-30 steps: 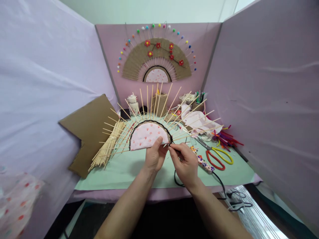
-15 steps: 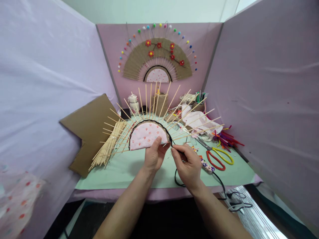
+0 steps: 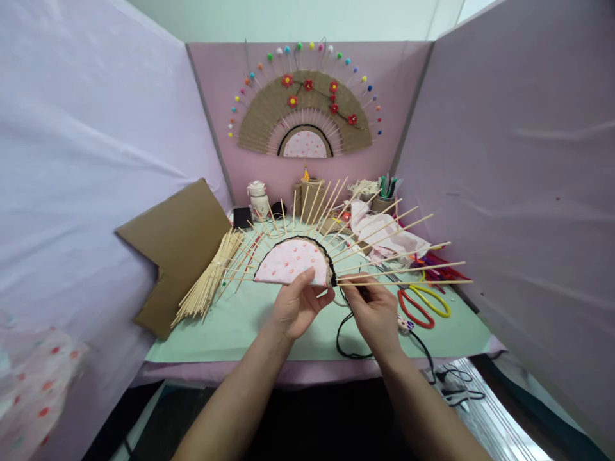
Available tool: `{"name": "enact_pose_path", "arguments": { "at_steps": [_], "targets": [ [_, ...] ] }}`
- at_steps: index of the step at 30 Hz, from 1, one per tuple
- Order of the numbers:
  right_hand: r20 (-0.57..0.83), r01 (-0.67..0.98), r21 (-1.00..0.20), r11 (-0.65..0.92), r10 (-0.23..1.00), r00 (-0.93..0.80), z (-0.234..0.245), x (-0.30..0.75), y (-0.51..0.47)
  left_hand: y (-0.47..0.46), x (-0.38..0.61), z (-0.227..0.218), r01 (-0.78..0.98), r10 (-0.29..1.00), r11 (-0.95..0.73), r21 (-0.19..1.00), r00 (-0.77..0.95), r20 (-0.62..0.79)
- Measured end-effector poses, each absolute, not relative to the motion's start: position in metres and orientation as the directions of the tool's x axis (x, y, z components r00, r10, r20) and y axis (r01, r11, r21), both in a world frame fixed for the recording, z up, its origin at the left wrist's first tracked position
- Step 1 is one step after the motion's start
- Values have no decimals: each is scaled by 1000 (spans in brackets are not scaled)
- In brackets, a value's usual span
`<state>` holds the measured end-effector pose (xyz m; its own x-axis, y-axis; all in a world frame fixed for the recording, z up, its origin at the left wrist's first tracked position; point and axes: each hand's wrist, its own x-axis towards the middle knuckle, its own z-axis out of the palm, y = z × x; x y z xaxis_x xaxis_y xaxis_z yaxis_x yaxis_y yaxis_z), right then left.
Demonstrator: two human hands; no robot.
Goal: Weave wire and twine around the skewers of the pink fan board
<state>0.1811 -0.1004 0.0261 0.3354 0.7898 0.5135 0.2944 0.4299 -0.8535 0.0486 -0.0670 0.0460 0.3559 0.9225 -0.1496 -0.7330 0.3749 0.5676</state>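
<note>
My left hand (image 3: 298, 306) grips the straight lower edge of a half-round fan piece (image 3: 293, 261), pink flowered cloth edged with black cord, with thin bamboo sticks (image 3: 384, 234) fanning out from it. The piece is tilted back, almost flat above the table. My right hand (image 3: 375, 308) is closed at the piece's right corner, pinching the loose end of the black cord (image 3: 348, 330), which loops down over the table's front edge.
A bundle of loose bamboo sticks (image 3: 206, 285) and a brown cardboard sheet (image 3: 175, 240) lie at the left. Red-and-yellow scissors (image 3: 423, 301), pipe cleaners (image 3: 439, 262), pink cloth (image 3: 379, 230) and jars sit right and back. A finished fan (image 3: 305, 112) hangs on the back wall.
The fan piece has tipped backward from nearly upright to nearly flat, and both hands have shifted slightly to the right with it.
</note>
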Motion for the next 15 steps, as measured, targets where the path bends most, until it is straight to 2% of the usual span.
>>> {"name": "enact_pose_path", "arguments": {
  "at_steps": [9,15],
  "targets": [
    [561,352,-823,445,733,385,21,190,-93,-64,42,43,-632,858,466,620,494,-141],
    [581,341,-809,478,735,350,20,192,-91,-62,42,40,-619,850,480,622,504,-155]
  ]
}}
